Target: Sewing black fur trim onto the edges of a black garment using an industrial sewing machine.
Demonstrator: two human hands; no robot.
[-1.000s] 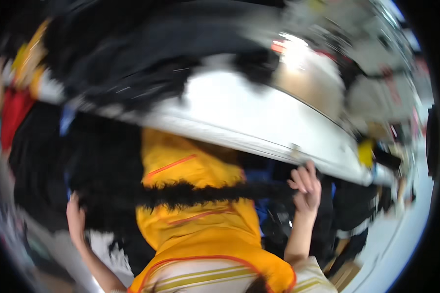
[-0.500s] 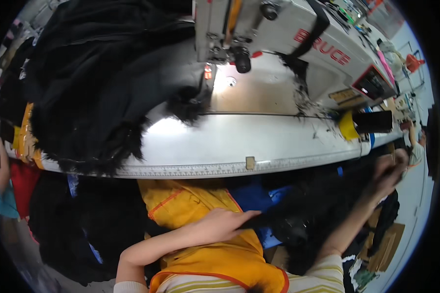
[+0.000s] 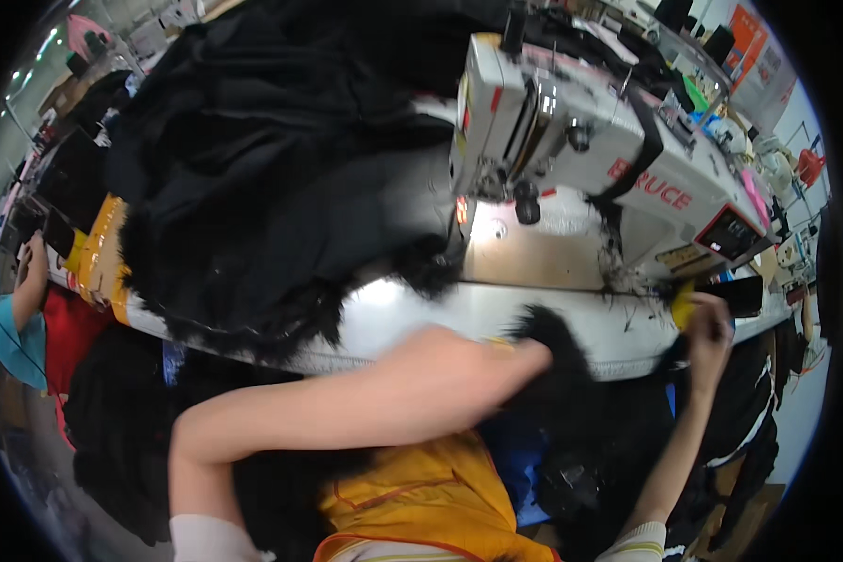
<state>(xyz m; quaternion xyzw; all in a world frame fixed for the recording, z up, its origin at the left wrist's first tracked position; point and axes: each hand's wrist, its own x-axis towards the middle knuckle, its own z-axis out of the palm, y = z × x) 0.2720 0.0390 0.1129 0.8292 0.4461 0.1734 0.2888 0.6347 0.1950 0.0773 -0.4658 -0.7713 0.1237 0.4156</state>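
My left hand (image 3: 473, 370), blurred by motion, is raised at the front edge of the sewing machine table (image 3: 496, 298). Its fingers are closed on a piece of black furry fabric (image 3: 554, 339), whose fluffy end stands up beyond them. Farther right, my right hand (image 3: 710, 330) has curled fingers at the table's right end, beside a yellow object (image 3: 682, 306). Black cloth runs up to this hand and seems pinched in it. A white sewing machine (image 3: 581, 150) stands behind, its needle area lit. A large black garment (image 3: 281, 178) with furry edging covers the table left of the needle.
A black flat object (image 3: 742, 296) juts out at the table's right end. More black cloth (image 3: 112, 412) hangs below the table at left. An orange apron (image 3: 421, 487) covers my lap. At the far left, another person's arm (image 3: 34, 276) reaches over a neighbouring table.
My left hand has risen from my lap to the table edge, bringing the furry fabric up. My right hand has shifted slightly left. The whole view has tilted upward, showing more of the machine.
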